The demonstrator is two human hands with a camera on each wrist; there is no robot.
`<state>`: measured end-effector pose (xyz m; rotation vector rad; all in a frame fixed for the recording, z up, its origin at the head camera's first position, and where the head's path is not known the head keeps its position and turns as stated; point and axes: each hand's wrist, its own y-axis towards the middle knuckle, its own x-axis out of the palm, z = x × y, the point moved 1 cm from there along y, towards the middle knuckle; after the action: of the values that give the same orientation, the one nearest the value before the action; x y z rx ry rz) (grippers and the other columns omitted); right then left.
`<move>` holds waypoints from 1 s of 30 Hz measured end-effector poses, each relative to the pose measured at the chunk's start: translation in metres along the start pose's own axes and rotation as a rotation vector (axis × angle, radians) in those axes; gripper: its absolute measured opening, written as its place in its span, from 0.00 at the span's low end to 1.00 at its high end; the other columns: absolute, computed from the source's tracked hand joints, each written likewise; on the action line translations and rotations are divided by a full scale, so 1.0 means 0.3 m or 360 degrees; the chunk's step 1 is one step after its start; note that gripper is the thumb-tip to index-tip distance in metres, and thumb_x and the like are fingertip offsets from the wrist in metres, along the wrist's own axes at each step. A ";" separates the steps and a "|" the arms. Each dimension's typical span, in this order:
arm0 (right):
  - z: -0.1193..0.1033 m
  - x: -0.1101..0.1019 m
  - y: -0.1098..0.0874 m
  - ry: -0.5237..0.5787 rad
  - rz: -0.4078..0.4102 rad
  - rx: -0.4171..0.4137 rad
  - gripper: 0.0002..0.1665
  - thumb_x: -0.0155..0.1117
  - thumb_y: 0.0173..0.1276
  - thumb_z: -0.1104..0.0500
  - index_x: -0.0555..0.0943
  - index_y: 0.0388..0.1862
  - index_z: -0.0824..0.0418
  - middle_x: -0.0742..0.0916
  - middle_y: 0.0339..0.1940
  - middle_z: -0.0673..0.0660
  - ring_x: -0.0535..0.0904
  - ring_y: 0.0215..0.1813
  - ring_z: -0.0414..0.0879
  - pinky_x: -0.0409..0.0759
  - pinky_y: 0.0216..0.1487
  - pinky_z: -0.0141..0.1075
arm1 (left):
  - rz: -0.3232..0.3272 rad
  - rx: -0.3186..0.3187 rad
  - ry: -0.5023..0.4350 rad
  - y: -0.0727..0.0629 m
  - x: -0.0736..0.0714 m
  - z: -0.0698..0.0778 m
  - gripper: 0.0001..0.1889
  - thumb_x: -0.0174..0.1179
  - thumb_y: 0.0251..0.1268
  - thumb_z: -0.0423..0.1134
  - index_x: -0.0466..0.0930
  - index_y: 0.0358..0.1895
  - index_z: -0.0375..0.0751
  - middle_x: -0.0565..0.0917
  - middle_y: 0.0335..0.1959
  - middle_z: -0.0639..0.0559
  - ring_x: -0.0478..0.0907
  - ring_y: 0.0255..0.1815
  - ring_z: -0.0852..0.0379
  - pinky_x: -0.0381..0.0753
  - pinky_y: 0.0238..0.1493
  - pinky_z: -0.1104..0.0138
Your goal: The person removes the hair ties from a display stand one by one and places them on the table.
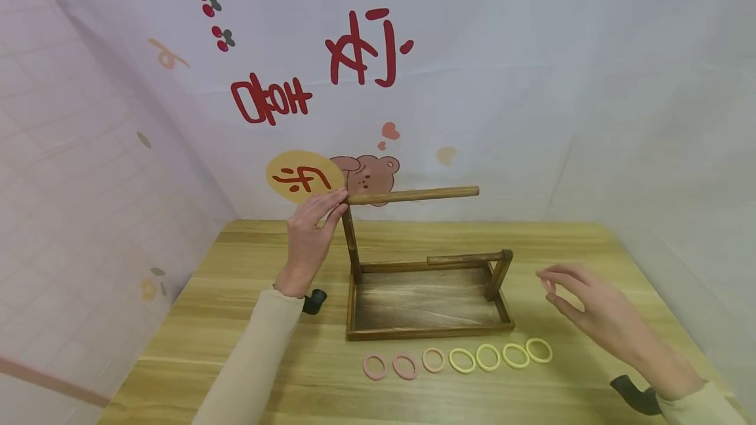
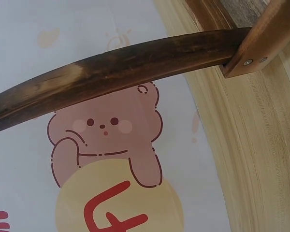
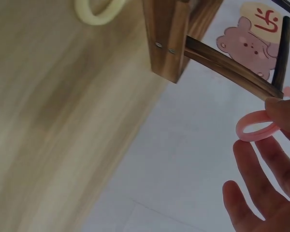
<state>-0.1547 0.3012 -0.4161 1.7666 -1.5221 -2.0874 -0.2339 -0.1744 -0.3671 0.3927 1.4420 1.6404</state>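
Note:
A brown wooden stand (image 1: 431, 332) rests on the table, a shallow tray base with two posts. The tall left post carries a long top bar (image 1: 413, 195), and the short right post carries a lower bar (image 1: 463, 258). My left hand (image 1: 310, 235) pinches the stand at the top corner of the tall post; in the left wrist view that post (image 2: 121, 70) crosses in front of the wall, the hand mostly out of frame. To the right of the stand, my right hand (image 1: 596, 307) holds a pink hair tie (image 3: 241, 126) between thumb and fingertips, raised above the table.
In front of the tray lies a row of hair ties, pink ones (image 1: 375, 378) at left and yellow ones (image 1: 487, 368) at right. The wooden table (image 1: 283, 372) meets a printed white cloth (image 1: 502, 110) behind. Black wrist straps (image 1: 634, 396) show near both sleeves.

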 end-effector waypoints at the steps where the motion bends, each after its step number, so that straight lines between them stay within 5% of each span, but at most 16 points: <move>1: 0.001 0.000 -0.010 -0.0004 -0.0023 0.0013 0.37 0.43 0.83 0.35 0.86 0.55 0.63 0.87 0.53 0.54 0.82 0.51 0.50 0.62 0.65 0.15 | 0.0001 0.0000 -0.0001 0.001 0.000 0.000 0.16 0.73 0.61 0.28 0.89 0.53 0.35 0.90 0.51 0.44 0.88 0.50 0.44 0.83 0.57 0.51; 3: 0.004 -0.002 -0.030 -0.0016 -0.0073 0.0044 0.33 0.48 0.82 0.37 0.85 0.56 0.62 0.87 0.53 0.53 0.83 0.51 0.49 0.65 0.63 0.15 | -0.0001 0.0000 -0.0009 0.003 0.000 0.002 0.16 0.73 0.61 0.28 0.89 0.53 0.35 0.90 0.51 0.44 0.88 0.50 0.44 0.83 0.57 0.51; 6: 0.006 -0.005 -0.061 -0.0047 -0.0161 0.0090 0.21 0.73 0.71 0.51 0.85 0.58 0.59 0.86 0.54 0.50 0.85 0.50 0.48 0.73 0.58 0.18 | -0.0006 -0.0003 -0.0016 0.004 -0.001 0.004 0.15 0.73 0.61 0.29 0.89 0.52 0.34 0.90 0.51 0.44 0.88 0.51 0.44 0.83 0.57 0.51; 8: 0.006 -0.002 -0.080 -0.0065 -0.0214 0.0111 0.29 0.81 0.57 0.63 0.85 0.59 0.57 0.87 0.55 0.48 0.86 0.49 0.48 0.79 0.52 0.22 | -0.0011 -0.0008 -0.0020 0.004 -0.002 0.006 0.15 0.72 0.62 0.29 0.89 0.52 0.34 0.90 0.51 0.44 0.88 0.51 0.44 0.83 0.57 0.52; 9: 0.005 0.000 -0.090 -0.0074 -0.0237 0.0119 0.34 0.83 0.50 0.67 0.85 0.59 0.56 0.87 0.54 0.48 0.86 0.48 0.48 0.80 0.50 0.24 | -0.0012 -0.0008 -0.0020 0.004 -0.003 0.006 0.15 0.72 0.62 0.29 0.89 0.52 0.35 0.90 0.51 0.44 0.88 0.51 0.44 0.83 0.57 0.52; 15: 0.003 0.029 -0.145 -0.0066 -0.0322 0.0148 0.28 0.83 0.55 0.63 0.86 0.56 0.56 0.88 0.51 0.48 0.88 0.44 0.45 0.85 0.43 0.30 | -0.0013 -0.0014 -0.0029 0.003 -0.004 0.006 0.15 0.72 0.62 0.29 0.89 0.53 0.34 0.90 0.51 0.43 0.88 0.51 0.44 0.83 0.56 0.51; 21: 0.022 0.065 -0.190 -0.0039 -0.0378 0.0116 0.30 0.84 0.46 0.68 0.87 0.52 0.58 0.89 0.48 0.50 0.87 0.42 0.44 0.88 0.40 0.39 | 0.0018 -0.0006 -0.0029 -0.003 -0.002 0.003 0.15 0.73 0.60 0.28 0.89 0.52 0.33 0.90 0.51 0.44 0.88 0.50 0.44 0.83 0.56 0.51; 30: 0.061 0.117 -0.252 -0.0062 -0.0340 0.0023 0.25 0.84 0.44 0.65 0.89 0.45 0.58 0.90 0.38 0.48 0.86 0.37 0.40 0.85 0.37 0.33 | 0.0021 -0.0010 -0.0029 -0.005 0.005 -0.004 0.16 0.73 0.60 0.27 0.90 0.53 0.36 0.90 0.51 0.45 0.88 0.51 0.45 0.83 0.56 0.51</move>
<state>-0.1403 0.3332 -0.4939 1.9858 -1.4175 -2.2210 -0.2350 -0.1742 -0.3693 0.4133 1.4234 1.6477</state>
